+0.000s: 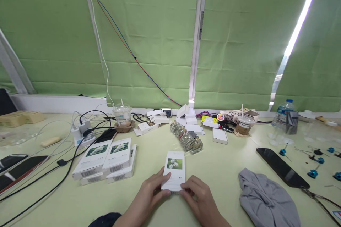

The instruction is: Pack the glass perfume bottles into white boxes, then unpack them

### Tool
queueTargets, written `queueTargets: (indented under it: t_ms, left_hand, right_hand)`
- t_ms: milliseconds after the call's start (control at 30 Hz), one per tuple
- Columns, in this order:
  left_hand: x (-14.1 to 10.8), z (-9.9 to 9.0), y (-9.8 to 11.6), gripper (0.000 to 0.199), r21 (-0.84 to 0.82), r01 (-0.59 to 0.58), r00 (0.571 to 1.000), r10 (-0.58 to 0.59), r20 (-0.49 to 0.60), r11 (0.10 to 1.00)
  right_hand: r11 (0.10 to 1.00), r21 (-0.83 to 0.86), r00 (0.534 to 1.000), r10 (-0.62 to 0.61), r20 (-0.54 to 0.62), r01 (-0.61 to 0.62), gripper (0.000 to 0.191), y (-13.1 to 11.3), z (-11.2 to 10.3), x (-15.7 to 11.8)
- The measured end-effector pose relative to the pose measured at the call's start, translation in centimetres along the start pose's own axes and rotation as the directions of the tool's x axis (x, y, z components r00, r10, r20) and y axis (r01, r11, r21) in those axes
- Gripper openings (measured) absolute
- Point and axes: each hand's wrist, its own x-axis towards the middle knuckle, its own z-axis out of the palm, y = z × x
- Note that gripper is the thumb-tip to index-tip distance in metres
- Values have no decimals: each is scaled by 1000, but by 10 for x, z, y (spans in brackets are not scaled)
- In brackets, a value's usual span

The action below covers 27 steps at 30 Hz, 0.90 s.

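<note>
A slim white box (174,170) with a picture of white flowers lies in front of me on the pale table. My left hand (151,188) grips its left side, with the index finger over the top face and the thumb at the near corner. At the near right corner, my right hand (195,193) pinches the box's edge between thumb and fingers. Just beyond the box sits a row of clear-wrapped small items (186,136), whose kind I cannot make out. Left of my hands are stacked similar flower-picture boxes (117,154).
A grey cloth (266,198) and a black phone (282,168) lie to the right, near several blue-and-black small parts (313,173). Black cables (70,166) cross the left side by a white power strip (82,134). Drink cups (243,124) and opened white boxes (149,126) line the back.
</note>
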Motion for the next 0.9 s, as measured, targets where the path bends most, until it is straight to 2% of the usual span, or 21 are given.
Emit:
queueTargets:
  t_ms: [233, 400, 500, 600, 733, 833, 900]
  left_hand:
    - [0, 0, 0, 39, 81, -45, 999, 44, 19, 996]
    - [1, -6, 16, 33, 138, -33, 999, 28, 39, 990]
    - [-3, -3, 19, 45, 186, -15, 1000, 13, 13, 982]
    - [-10, 8, 12, 58, 219, -8, 1000, 13, -20, 976]
    - [-19, 22, 5, 66, 259, -61, 995, 78, -55, 964]
    - [-20, 24, 14, 66, 371, -89, 990, 124, -73, 925]
    - [-18, 21, 22, 59, 454, -106, 981, 166, -95, 885]
  right_hand:
    - [999, -9, 999, 36, 16, -36, 16, -1, 2, 0]
    - [999, -48, 999, 18, 35, -16, 11, -4, -2, 2]
    - [996, -87, 999, 20, 42, -16, 9, -5, -3, 3]
    - [996, -91, 999, 15, 50, -10, 12, -6, -3, 3]
    - [998, -48, 996, -41, 84, 45, 19, -9, -3, 2]
    - [995, 16, 985, -100, 141, 99, 27, -14, -5, 4]
    - [989, 64, 971, -147, 188, 137, 31, -18, -8, 6]
